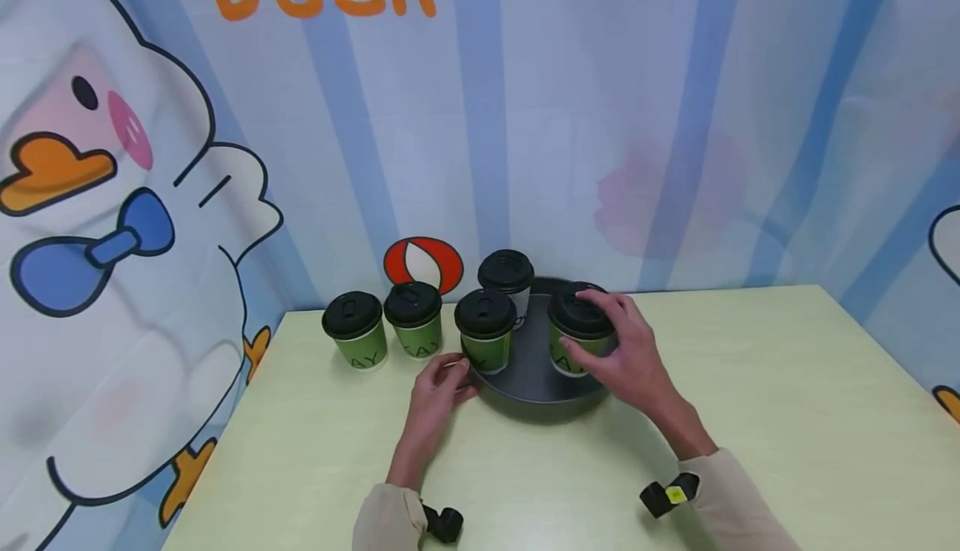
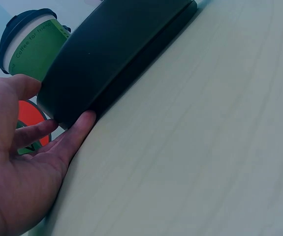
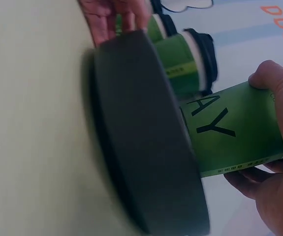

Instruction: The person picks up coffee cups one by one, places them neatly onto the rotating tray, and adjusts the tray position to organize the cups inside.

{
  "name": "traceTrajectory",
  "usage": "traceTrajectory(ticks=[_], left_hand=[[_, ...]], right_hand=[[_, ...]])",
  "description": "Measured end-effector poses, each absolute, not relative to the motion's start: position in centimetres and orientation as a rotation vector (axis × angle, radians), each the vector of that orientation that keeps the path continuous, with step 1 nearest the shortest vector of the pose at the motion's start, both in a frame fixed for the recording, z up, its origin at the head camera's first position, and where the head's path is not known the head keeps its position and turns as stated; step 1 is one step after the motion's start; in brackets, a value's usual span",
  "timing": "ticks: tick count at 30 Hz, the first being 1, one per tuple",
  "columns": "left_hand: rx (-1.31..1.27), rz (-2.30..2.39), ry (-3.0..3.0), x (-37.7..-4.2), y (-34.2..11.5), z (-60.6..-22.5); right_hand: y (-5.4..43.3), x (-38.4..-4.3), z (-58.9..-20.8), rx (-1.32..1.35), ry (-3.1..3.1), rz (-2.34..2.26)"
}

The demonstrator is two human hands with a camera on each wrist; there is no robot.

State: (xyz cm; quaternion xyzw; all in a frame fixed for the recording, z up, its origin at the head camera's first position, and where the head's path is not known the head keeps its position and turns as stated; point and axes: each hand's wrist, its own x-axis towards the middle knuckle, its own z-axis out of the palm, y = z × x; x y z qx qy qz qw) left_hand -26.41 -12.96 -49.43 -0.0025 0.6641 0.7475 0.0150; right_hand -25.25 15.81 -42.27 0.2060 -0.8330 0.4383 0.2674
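Note:
A round dark tray [image 1: 531, 372] with a raised wall lies on the table. My left hand [image 1: 438, 397] grips its left edge, with the thumb at the rim and fingers low against the wall in the left wrist view. My right hand [image 1: 636, 363] holds a green paper coffee cup [image 3: 239, 130] with a black lid at the tray's right side. Whether the cup's base touches the tray cannot be told. Beside the left hand, a second green cup [image 1: 485, 338] stands upright on the tray. Behind it is another black-lidded cup [image 1: 507, 276], partly hidden.
Two more green lidded cups, one farther left [image 1: 356, 334] and one nearer the tray [image 1: 415, 322], stand on the pale table [image 1: 750, 384]. A blue and white printed cloth [image 1: 555, 117] hangs right behind the table's far edge.

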Motion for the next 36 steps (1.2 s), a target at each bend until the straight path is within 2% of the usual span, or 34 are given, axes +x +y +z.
traceTrajectory(ticks=[13, 36], left_hand=[[0.002, 2.344, 2.057, -26.6, -13.0, -49.5], [-0.002, 2.316, 2.076, -26.6, -13.0, -49.6]], right_hand=[[12.5, -24.6, -44.4, 0.683, -2.317, 1.17], [11.7, -24.3, -45.1, 0.734, -2.348, 1.152]])
